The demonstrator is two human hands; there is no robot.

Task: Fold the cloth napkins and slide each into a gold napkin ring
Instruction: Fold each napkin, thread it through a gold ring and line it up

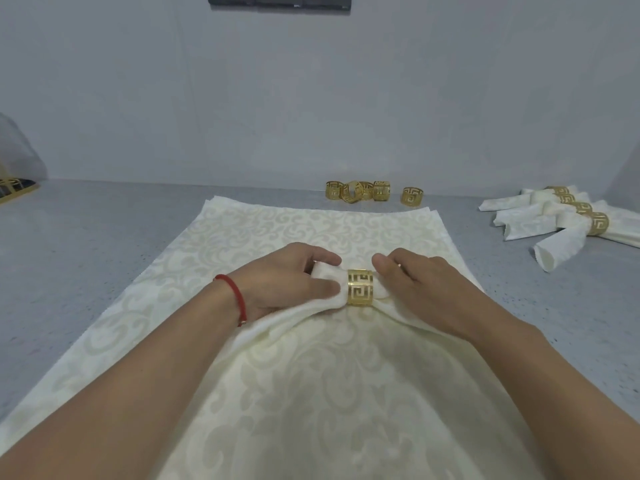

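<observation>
- Forearms reach in from the near edge of the bench (86,244) and meet over the middle of the spread cloths.
- The napkin (311,358) being worked drapes from the near edge up between the arms, its far end gathered into a narrow roll.
- That roll passes through a gold napkin ring (360,287), which lies on its side with cloth coming out of both openings.
- The left hand (287,282) grips the cloth end just left of the ring, thumb on the near side and fingers curled over the top; a red string bracelet (233,296) circles its wrist.
- The right hand (415,282) holds the bunched cloth on the ring's right side, thumb (382,263) pointing toward the ring and fingers curled round the fabric.
- Under the hands lies a flat stack of patterned napkins (277,226), reaching toward the far edge.
- Beyond the stack, near the far edge by the wall, stand five loose gold rings (358,191), four bunched together and touching, one a little apart to the right.
- At the right edge lies a pile of finished napkins (561,220), each rolled and already in its ring, overlapping one another in a fan.
- At the far left corner sits a gold-rimmed container (14,188), only partly in view; it seems to hold gold pieces, but I cannot tell what they are.
</observation>
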